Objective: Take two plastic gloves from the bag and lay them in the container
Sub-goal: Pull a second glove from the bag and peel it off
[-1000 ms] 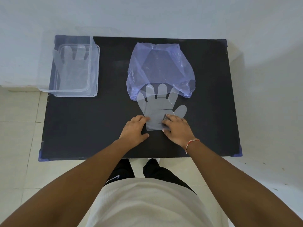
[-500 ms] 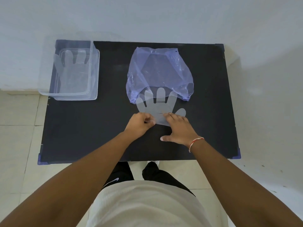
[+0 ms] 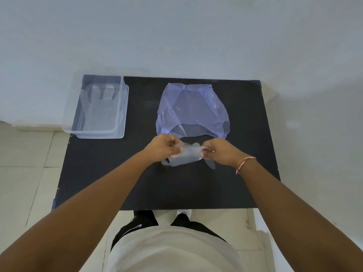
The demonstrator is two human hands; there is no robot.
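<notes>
We see a pale, plain wall (image 3: 176, 36) filling the upper half of the view, evenly lit and faintly blue-grey. Against it stands a black rectangular table (image 3: 98, 173) with what may be blue protectors at its corners, though they are too small to be sure. Below and to both sides lies a floor of light beige tiles (image 3: 25, 173) with thin grout lines.

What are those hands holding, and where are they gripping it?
A clear plastic glove, pinched by both hands: left hand and right hand each grip one end of its cuff edge.
</notes>
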